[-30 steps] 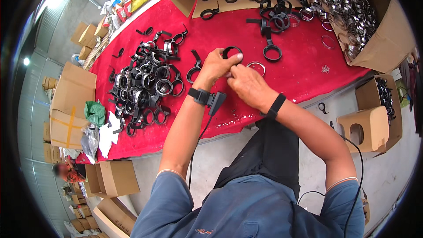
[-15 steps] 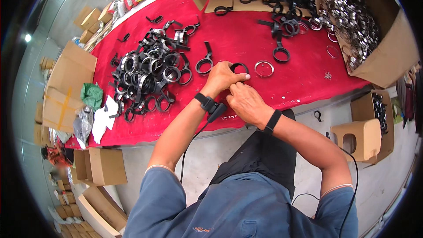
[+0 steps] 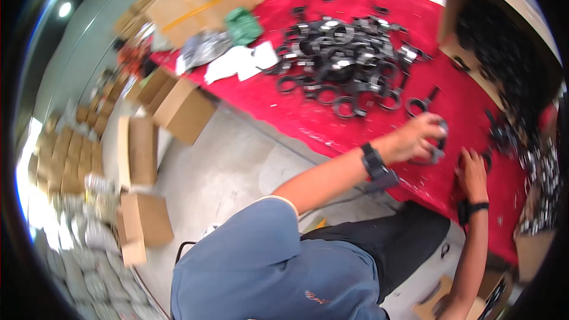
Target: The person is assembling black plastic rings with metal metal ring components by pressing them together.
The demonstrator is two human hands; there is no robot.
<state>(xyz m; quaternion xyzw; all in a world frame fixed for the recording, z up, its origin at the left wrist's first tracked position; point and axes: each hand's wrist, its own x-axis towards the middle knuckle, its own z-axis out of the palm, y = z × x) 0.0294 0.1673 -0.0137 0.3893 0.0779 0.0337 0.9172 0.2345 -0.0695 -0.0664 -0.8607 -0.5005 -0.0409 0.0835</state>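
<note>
My left hand is raised over the near part of the red-covered table, its fingers curled round a dark ring clamp with a silvery edge, blurred by motion. Lower and to the right, my right hand reaches down to the cloth. Right beside its fingers is a black ring, but blur hides whether they grip it. Just beyond my left hand lies a black ring clamp with a straight tab. A large heap of black and silver ring clamps spreads over the table farther left.
Black clamps fill a cardboard box at the far right, some spilling out. Shiny metal rings sit in another box at the right edge. White sheets and a green bag lie left of the heap. Open cartons stand on the floor.
The view has swung left, so the table appears farther right. My hands, together before, are now apart; the left lifts a clamp and the right has moved out to the right.
</note>
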